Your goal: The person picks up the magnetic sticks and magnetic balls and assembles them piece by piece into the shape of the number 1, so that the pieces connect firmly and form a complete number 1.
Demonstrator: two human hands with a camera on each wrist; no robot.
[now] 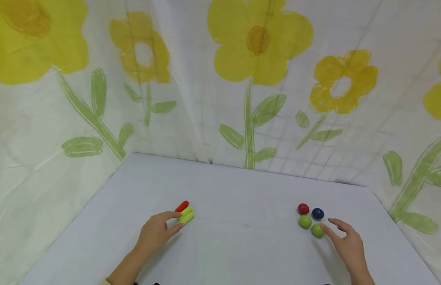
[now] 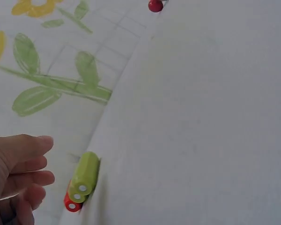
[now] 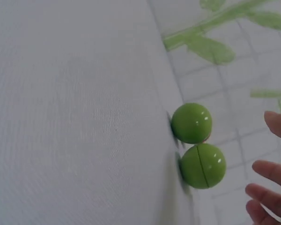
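My left hand (image 1: 154, 233) is beside a short row of small cylinders, its thumb and fingers parted around the near end. A light green cylinder (image 1: 187, 218) lies nearest, a second light green cylinder (image 1: 188, 209) behind it, then a red cylinder (image 1: 182, 206). In the left wrist view a gap shows between the fingers and the front green cylinder (image 2: 87, 171). On the right, my right hand (image 1: 348, 247) hovers with spread fingers by a green ball (image 1: 317, 230). Grouped with that ball are another green ball (image 1: 305, 221), a red ball (image 1: 303, 209) and a dark blue ball (image 1: 318, 213).
Everything lies on a white tabletop (image 1: 238, 245). Behind and beside it hangs a white curtain (image 1: 191, 118) painted with yellow flowers and green leaves. A wide stretch of tabletop separates the cylinders from the balls.
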